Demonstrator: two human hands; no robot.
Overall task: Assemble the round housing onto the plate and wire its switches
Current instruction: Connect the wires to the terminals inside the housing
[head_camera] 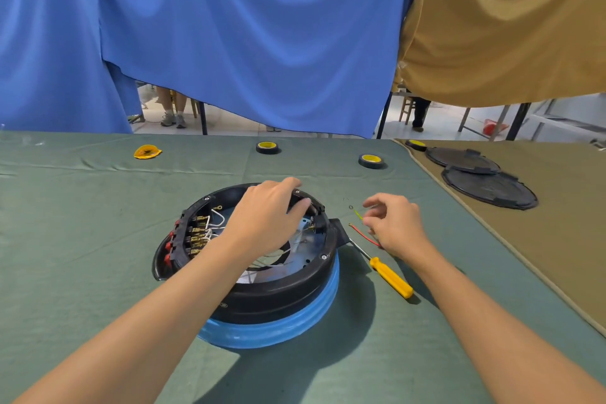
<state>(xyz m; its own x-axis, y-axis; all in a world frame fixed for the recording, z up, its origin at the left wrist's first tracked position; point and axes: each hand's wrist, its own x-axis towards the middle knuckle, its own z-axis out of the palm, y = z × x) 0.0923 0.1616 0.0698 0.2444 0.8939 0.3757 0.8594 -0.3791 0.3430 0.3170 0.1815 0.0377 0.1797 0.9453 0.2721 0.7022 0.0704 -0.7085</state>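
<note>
The round housing point(262, 292), black moulded plastic, lies open side up on the blue plate point(278, 328), mid-table on green cloth point(82, 239); its red switches point(170, 248) face left; the left hand point(265, 216) curls over the far rim, thumb inside, gripping it; the right hand point(393, 226) hovers beside, fingers bent near a thin yellow-green wire point(358, 215), pinch uncertain; the yellow-handled screwdriver point(392, 277) points its tip up-left at the housing.

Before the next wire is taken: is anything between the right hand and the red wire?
Nothing visible. The right hand hangs over one end of the red wire on the cloth; the screwdriver lies beside it, nearer the person.
</note>
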